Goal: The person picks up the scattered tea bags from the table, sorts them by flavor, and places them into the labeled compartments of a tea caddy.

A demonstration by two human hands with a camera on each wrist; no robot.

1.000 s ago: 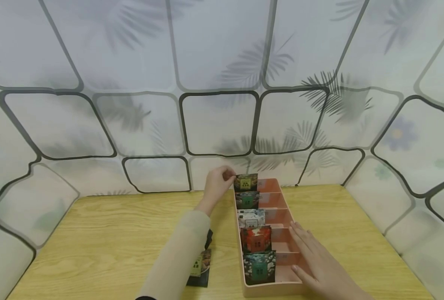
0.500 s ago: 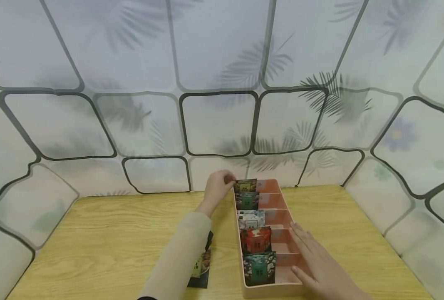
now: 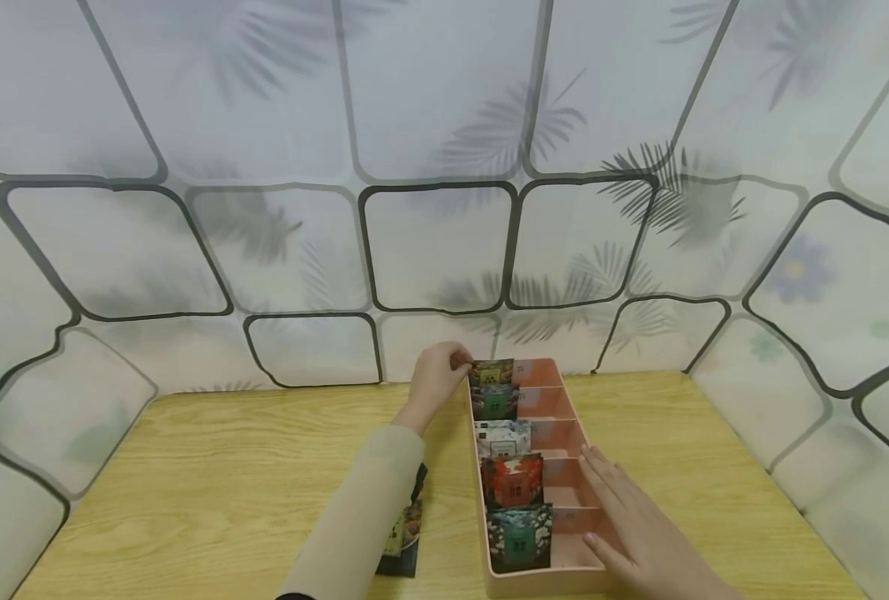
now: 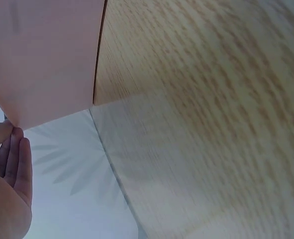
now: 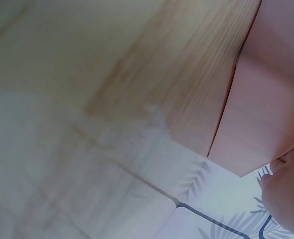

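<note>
My left hand (image 3: 435,375) reaches to the far left corner of a long pink divided box (image 3: 564,575). Its thumb and forefinger pinch the corner of a small dark packet with a yellow-green label (image 3: 492,372), which sits low in the farthest compartment. In the left wrist view, the left fingers (image 4: 25,169) are right at the box's top corner. My right hand (image 3: 631,521) rests along the box's right rim near the front, fingers straight. Along the left side, the other compartments hold a dark green packet (image 3: 495,402), a white one (image 3: 502,439), a red one (image 3: 514,482) and a green-and-black one (image 3: 520,537).
More dark packets (image 3: 401,554) lie on the wooden table (image 3: 227,483) left of the box, partly hidden by the left sleeve (image 3: 365,508). A patterned curtain (image 3: 444,250) rises just behind the table's far edge.
The far packet has come down lower into its compartment, and the left hand moved down slightly with it. Over the last half second almost nothing moves. The right hand stays at the rim.
</note>
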